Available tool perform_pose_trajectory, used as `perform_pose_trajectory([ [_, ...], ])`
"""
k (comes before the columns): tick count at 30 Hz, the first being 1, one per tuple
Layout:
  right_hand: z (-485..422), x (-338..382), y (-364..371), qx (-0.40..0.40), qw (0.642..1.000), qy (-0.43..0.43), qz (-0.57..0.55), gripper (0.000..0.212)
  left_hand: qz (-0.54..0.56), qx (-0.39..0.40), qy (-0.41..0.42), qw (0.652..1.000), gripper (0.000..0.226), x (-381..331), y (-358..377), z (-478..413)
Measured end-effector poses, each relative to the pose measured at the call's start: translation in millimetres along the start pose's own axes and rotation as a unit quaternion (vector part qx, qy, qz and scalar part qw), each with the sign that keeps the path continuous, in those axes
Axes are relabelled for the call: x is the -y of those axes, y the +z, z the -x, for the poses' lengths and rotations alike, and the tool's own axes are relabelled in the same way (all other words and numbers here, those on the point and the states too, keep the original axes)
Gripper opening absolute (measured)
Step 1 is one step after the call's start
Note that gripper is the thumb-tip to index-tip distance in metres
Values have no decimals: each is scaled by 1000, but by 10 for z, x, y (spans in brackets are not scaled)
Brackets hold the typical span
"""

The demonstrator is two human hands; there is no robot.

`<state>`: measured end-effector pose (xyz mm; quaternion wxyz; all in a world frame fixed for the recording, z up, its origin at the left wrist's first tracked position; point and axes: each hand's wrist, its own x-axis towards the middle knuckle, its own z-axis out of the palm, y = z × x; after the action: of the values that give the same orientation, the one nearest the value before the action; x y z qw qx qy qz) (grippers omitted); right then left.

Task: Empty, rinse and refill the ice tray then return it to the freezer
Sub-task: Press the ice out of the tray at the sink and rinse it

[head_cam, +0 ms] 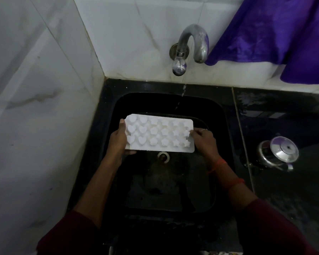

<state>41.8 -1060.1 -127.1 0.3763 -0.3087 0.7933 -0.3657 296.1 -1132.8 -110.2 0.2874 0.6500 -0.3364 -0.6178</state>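
White moulded plastic, held at both short ends: the left hand (118,138) wraps the left end of the ice tray (159,134), thumb along the upper edge and fingers curled beneath, while the right hand (203,139) pinches the right end between thumb and fingertips. The tray is carried clear of the basin floor, roughly level, above the black sink (122,107) and just beyond its drain (163,156). Its long axis runs left to right across the basin, between the two hands. Heart, flower and star cells show pale on the face turned to the camera; whether that face is the open side or the underside cannot be told. A thin stream of water (180,100) drops from the steel tap (190,45) and passes just behind the far long edge, apart from the tray, nearer its right half and so nearer the right hand. Judged from this layout, rinsing calls for a push away from the body, keeping the long axis crosswise, so that the stream lands on the cells. Outside the sink: a dark wet counter (284,199) bearing a steel pot (278,153), and a purple cloth (274,34) hanging beside the tap.
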Motion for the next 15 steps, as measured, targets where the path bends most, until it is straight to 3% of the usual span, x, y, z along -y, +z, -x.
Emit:
perform_pose_trajectory([
  [6,112,-68,-130,-108,993,-36,11,19,41,82,-55,994,81,12,117,-58],
  [9,134,-122,-170,-129,990,-51,11,18,73,94,-64,991,80,7,177,-63],
  [12,164,-136,-164,-91,984,0,-150,28,155,90,-54,982,50,-10,235,-60],
  [15,167,-96,-190,-63,937,63,-339,30,166,94,-26,981,38,-48,235,-76],
])
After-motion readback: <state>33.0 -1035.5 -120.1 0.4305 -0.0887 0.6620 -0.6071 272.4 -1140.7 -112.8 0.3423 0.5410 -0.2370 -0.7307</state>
